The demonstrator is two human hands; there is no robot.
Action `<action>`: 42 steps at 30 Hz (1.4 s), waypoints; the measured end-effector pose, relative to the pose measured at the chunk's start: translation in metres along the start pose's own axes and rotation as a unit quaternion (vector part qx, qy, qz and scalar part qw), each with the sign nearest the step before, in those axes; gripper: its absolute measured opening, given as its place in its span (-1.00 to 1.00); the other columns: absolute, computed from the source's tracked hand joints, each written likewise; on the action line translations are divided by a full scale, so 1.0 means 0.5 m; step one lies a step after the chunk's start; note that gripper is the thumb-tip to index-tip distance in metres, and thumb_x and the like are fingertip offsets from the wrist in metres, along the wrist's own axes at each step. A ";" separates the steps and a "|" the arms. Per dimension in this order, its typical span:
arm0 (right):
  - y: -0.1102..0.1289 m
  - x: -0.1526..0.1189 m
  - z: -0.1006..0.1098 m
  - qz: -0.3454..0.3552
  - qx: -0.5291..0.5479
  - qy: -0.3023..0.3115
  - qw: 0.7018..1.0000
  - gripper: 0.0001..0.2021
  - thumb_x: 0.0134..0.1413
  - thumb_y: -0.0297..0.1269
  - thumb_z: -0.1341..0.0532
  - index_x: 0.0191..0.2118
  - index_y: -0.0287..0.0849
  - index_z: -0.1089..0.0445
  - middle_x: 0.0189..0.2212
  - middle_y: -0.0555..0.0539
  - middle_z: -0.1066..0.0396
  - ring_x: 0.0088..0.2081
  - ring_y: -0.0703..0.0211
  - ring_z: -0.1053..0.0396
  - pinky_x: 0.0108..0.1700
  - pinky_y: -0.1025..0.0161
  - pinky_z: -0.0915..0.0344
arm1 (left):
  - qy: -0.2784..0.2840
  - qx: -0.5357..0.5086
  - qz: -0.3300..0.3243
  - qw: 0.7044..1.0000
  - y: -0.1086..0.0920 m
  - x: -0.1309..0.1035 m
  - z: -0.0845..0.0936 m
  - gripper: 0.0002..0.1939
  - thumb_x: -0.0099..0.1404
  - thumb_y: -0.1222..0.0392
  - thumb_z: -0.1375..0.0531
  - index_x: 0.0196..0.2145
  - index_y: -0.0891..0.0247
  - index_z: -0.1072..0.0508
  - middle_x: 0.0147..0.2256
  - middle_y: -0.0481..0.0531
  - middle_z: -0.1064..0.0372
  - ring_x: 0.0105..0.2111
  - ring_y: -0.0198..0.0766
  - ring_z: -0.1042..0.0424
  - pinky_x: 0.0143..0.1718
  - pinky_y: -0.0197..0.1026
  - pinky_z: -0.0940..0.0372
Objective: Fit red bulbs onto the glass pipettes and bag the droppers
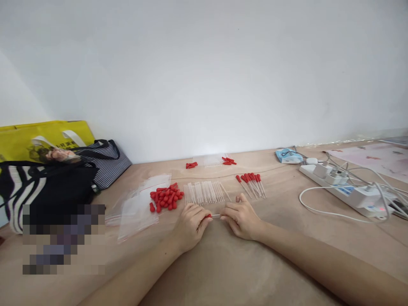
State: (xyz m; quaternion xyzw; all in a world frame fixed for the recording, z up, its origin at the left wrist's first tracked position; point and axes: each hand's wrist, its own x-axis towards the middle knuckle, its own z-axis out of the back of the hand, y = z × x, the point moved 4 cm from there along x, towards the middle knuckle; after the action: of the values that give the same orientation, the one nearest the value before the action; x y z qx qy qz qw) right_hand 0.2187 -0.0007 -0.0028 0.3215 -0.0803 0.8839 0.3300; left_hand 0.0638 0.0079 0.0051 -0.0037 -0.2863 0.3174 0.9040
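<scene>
My left hand pinches a red rubber bulb near the middle of the table. From that bulb a thin clear tube runs right into the fingers of my right hand, which are closed on it. Just beyond my hands lies a row of clear tubes. Left of the row is a pile of red bulbs, partly over clear plastic bags. Several tubes with red bulbs on their ends lie fanned out beyond my right hand.
Small groups of red bulbs and a bag of tubes lie near the wall. At right are a white power strip with looping cables and a blue packet. Black and yellow bags stand at left.
</scene>
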 end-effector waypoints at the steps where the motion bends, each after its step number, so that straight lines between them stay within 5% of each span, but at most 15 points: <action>1: 0.002 0.001 0.000 -0.001 -0.004 -0.002 1.000 -0.80 0.09 -0.39 0.02 -0.43 -0.21 -0.32 -0.55 0.01 -0.31 -0.51 0.32 -0.12 -0.29 0.22 0.13 | 0.001 -0.002 -0.001 1.000 -0.001 0.001 -0.001 -0.76 0.30 0.20 0.04 -0.40 0.26 -0.37 -0.46 0.01 -0.40 -0.43 -0.26 -0.32 -0.31 -0.17 -0.11; 15: 0.008 0.006 -0.014 0.004 0.012 0.003 1.000 -0.78 0.11 -0.39 0.04 -0.40 -0.20 -0.32 -0.54 0.01 -0.32 -0.52 0.32 -0.12 -0.32 0.23 0.13 | 0.035 -0.016 -0.027 0.999 -0.007 0.002 -0.007 -0.75 0.30 0.22 0.06 -0.42 0.27 -0.36 -0.46 0.02 -0.38 -0.44 -0.27 -0.30 -0.27 -0.15 -0.12; 29: 0.005 0.004 0.007 0.003 -0.029 0.021 0.999 -0.83 0.12 -0.31 -0.03 -0.30 -0.14 -0.37 -0.46 -0.02 -0.36 -0.37 0.25 -0.21 -0.30 0.22 0.13 | -0.001 -0.014 0.026 1.000 0.009 0.001 0.012 -0.79 0.28 0.17 -0.02 -0.40 0.20 -0.42 -0.42 -0.03 -0.43 -0.38 -0.25 -0.34 -0.23 -0.13 -0.10; 32: 0.007 0.003 0.010 0.000 -0.054 0.019 0.998 -0.84 0.09 -0.33 -0.05 -0.31 -0.15 -0.38 -0.47 -0.03 -0.36 -0.37 0.22 -0.19 -0.30 0.21 0.13 | -0.007 -0.010 0.046 0.999 0.015 -0.001 0.010 -0.83 0.27 0.16 -0.03 -0.25 0.17 -0.39 -0.31 -0.01 -0.41 -0.27 -0.20 -0.33 -0.17 -0.10 -0.11; 36: -0.045 0.002 0.020 -0.132 -0.092 -0.002 0.987 -0.81 0.08 -0.32 -0.03 -0.33 -0.15 -0.39 -0.43 -0.06 -0.39 -0.32 0.16 -0.20 -0.28 0.20 0.11 | -0.047 -0.005 0.124 0.991 0.032 -0.006 0.012 -0.50 0.20 0.14 -0.10 0.08 0.22 -0.08 -0.06 0.14 -0.22 -0.08 -0.10 -0.22 -0.09 -0.04 -0.13; 42: -0.176 -0.020 0.038 -0.406 -0.158 0.012 0.900 -0.76 0.09 -0.25 0.02 -0.22 -0.18 -0.34 -0.34 -0.11 -0.43 -0.23 0.05 -0.27 -0.21 0.16 0.08 | 0.000 -0.026 0.124 0.992 0.028 -0.003 0.004 -0.53 0.18 0.25 -0.09 0.04 0.17 -0.10 -0.05 0.10 -0.17 -0.09 -0.12 -0.23 -0.08 -0.04 -0.18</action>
State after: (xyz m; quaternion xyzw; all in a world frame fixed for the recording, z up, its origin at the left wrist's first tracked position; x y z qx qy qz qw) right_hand 0.2901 0.0553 -0.0003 0.2596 -0.0778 0.6529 0.7073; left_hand 0.0536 0.0178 0.0035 -0.0624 -0.2921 0.4200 0.8570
